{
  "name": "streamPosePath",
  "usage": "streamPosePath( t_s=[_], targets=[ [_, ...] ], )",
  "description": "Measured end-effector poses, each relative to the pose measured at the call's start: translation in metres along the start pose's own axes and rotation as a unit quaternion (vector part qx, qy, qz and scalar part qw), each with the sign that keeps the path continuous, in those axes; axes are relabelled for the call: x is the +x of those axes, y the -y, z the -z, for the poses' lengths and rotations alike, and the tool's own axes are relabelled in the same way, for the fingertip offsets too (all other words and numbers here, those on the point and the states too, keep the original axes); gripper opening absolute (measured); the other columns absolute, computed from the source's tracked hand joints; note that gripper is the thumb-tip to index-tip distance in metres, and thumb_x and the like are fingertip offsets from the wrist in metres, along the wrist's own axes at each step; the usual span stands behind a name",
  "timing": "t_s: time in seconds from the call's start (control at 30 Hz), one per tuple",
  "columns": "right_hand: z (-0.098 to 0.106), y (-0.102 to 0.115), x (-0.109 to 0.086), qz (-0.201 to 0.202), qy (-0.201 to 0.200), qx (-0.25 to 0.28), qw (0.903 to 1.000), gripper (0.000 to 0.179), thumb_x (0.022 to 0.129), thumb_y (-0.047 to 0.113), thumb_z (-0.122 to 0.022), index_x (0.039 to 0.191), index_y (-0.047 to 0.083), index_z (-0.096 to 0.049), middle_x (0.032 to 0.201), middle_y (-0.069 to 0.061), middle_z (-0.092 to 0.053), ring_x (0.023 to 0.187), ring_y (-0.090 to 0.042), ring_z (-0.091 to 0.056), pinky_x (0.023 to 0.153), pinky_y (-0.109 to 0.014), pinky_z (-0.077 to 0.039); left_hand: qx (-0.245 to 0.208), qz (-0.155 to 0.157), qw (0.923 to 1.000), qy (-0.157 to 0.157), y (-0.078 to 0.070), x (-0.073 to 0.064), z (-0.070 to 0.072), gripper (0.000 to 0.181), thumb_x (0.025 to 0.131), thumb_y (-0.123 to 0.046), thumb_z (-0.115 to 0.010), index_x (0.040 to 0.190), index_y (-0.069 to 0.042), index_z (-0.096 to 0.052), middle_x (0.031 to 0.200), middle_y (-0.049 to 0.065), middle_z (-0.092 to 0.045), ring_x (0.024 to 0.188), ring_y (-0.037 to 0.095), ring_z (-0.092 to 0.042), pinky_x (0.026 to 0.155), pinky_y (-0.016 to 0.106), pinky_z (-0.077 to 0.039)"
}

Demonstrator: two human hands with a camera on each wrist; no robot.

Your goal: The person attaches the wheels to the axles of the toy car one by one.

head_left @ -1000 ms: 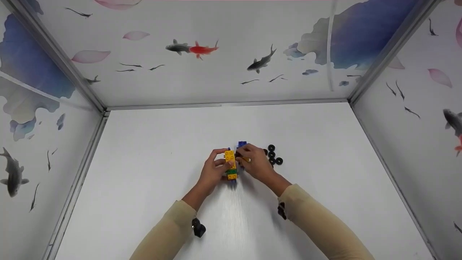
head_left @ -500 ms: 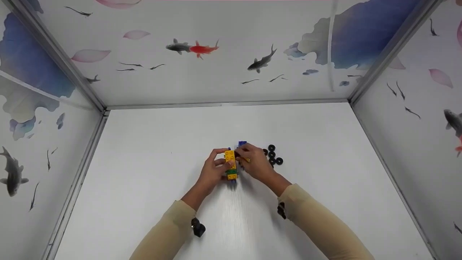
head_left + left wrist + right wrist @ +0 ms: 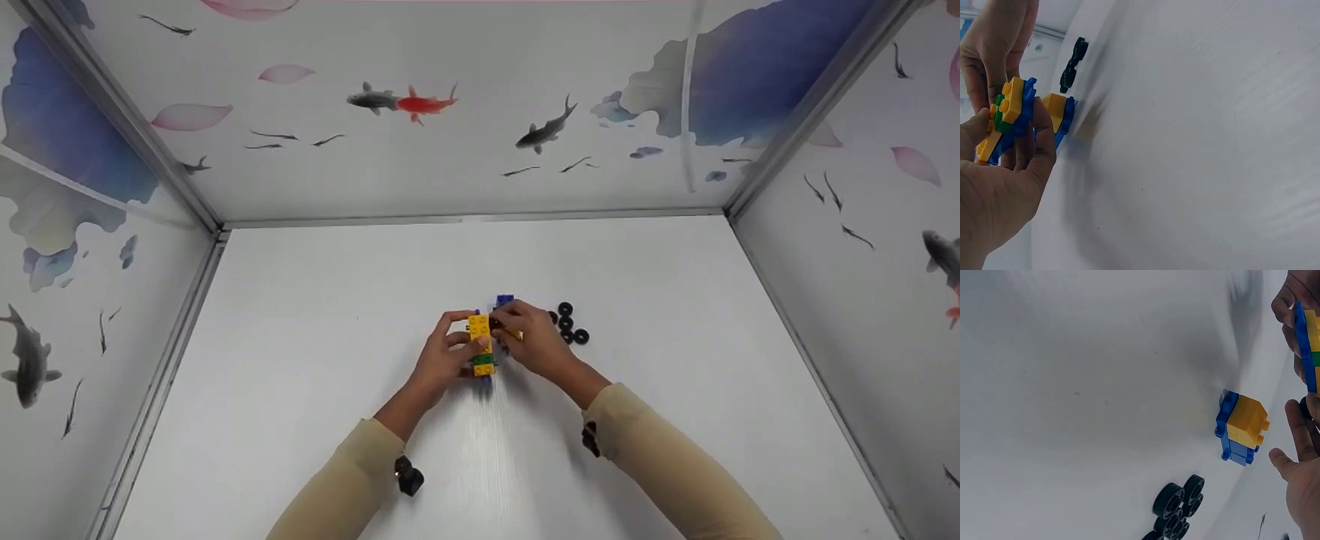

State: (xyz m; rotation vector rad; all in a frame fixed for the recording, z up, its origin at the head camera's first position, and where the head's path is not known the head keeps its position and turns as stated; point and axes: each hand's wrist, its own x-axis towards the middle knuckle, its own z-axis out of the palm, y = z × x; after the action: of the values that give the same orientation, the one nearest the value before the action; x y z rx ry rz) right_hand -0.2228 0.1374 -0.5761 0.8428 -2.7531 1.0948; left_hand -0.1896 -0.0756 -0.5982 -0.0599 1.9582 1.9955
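Observation:
In the head view my left hand [image 3: 439, 354] grips a toy block car [image 3: 479, 325], thumb on top and fingers along its side. The car has yellow and green studded bricks on a long blue base [image 3: 1027, 104]. My right hand [image 3: 541, 343] is at the car's right side. A small black wheel [image 3: 1304, 408] is pinched in its fingers, against the blue base and partly hidden by them. Behind the right hand, a second toy block car [image 3: 1246, 421] with a yellow brick on a blue base stands on the table.
Several loose black wheels [image 3: 565, 322] lie together on the white table [image 3: 315, 300], just right of the right hand. Walls printed with fish and petals enclose the table at the back [image 3: 465, 172] and both sides. Each wrist carries a small black camera [image 3: 409, 477].

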Motion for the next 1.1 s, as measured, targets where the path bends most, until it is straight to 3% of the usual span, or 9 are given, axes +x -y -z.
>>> streamPosePath(
  t_s=[0.27,0.4,0.57,0.73,1.1],
  targets=[
    [-0.0018,0.0003,-0.0016,-0.025,0.006,0.012,0.9996,0.035,0.105,0.009,-0.076,0.140,0.002,-0.075,0.124,-0.012,-0.074,0.107,-0.024,-0.073,0.088,-0.039,-0.067,-0.003,0.008,0.9997,0.021,0.0010,-0.0040,0.0019,0.072,0.102,-0.023,-0.083,0.162,-0.032,-0.044,0.143,0.017,-0.066,0.116,0.027,-0.076,0.096,0.043,-0.068],
    [-0.0010,0.0012,-0.0016,-0.034,0.006,0.012,0.9993,0.035,0.106,0.010,-0.074,0.140,0.002,-0.075,0.126,-0.013,-0.075,0.111,-0.027,-0.075,0.093,-0.042,-0.067,-0.009,-0.006,0.9994,0.033,0.0031,-0.0040,0.0032,0.078,0.100,-0.022,-0.084,0.165,-0.034,-0.041,0.143,0.017,-0.064,0.117,0.026,-0.075,0.097,0.042,-0.068],
    [-0.0005,0.0002,-0.0012,-0.032,0.002,0.016,0.9993,0.035,0.106,0.011,-0.075,0.140,0.003,-0.075,0.127,-0.012,-0.075,0.113,-0.027,-0.076,0.095,-0.042,-0.067,-0.009,-0.031,0.9983,0.048,0.0043,-0.0051,0.0037,0.070,0.102,-0.025,-0.082,0.160,-0.031,-0.044,0.143,0.019,-0.062,0.118,0.028,-0.074,0.099,0.043,-0.067],
    [0.0000,-0.0014,-0.0020,-0.022,-0.003,0.017,0.9996,0.035,0.106,0.012,-0.075,0.140,0.002,-0.075,0.126,-0.012,-0.076,0.113,-0.028,-0.076,0.095,-0.042,-0.067,-0.005,-0.036,0.9977,0.057,0.0038,-0.0068,0.0043,0.055,0.104,-0.025,-0.080,0.152,-0.026,-0.054,0.147,0.019,-0.060,0.122,0.028,-0.074,0.100,0.041,-0.066],
    [0.0032,-0.0024,-0.0019,-0.034,0.001,0.017,0.9993,0.035,0.107,0.013,-0.074,0.141,0.004,-0.075,0.127,-0.012,-0.075,0.117,-0.029,-0.076,0.100,-0.044,-0.066,-0.002,-0.043,0.9959,0.079,0.0020,-0.0094,0.0054,0.071,0.097,-0.019,-0.088,0.157,-0.027,-0.051,0.160,0.017,-0.050,0.127,0.030,-0.073,0.105,0.037,-0.065]
  ],
)
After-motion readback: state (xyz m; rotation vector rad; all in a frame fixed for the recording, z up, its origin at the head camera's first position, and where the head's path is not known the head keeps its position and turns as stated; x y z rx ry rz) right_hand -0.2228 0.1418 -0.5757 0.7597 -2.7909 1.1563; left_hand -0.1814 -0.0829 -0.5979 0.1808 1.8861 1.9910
